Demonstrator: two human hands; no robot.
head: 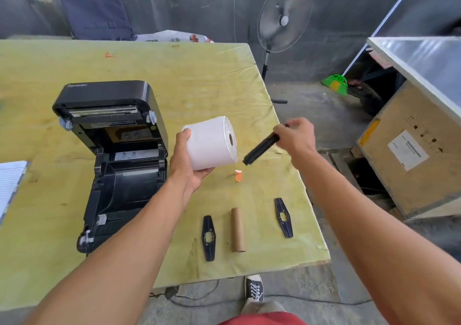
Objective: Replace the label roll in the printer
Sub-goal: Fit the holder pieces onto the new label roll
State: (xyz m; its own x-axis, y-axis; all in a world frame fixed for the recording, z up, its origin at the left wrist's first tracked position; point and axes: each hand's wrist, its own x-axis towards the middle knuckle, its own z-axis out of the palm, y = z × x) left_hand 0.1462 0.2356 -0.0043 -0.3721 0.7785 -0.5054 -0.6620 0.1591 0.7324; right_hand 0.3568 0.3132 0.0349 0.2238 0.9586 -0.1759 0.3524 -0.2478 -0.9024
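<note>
A black label printer (117, 155) stands on the left of the table with its lid swung up and its roll bay bare. My left hand (185, 160) holds a full white label roll (212, 142) above the table, its core hole facing right. My right hand (294, 135) grips a black spindle (260, 147) that points down-left at the roll's core, a short gap away. An empty cardboard core (238, 230) lies near the table's front edge between two black roll-guide plates (208, 237) (283, 217).
The table (199, 80) wears a yellow-green cloth. A small orange and white scrap (238, 175) lies below the roll. A lined notepad (10, 185) sits at the left edge. A standing fan (282, 20), a wooden crate (414, 150) and a metal bench are to the right.
</note>
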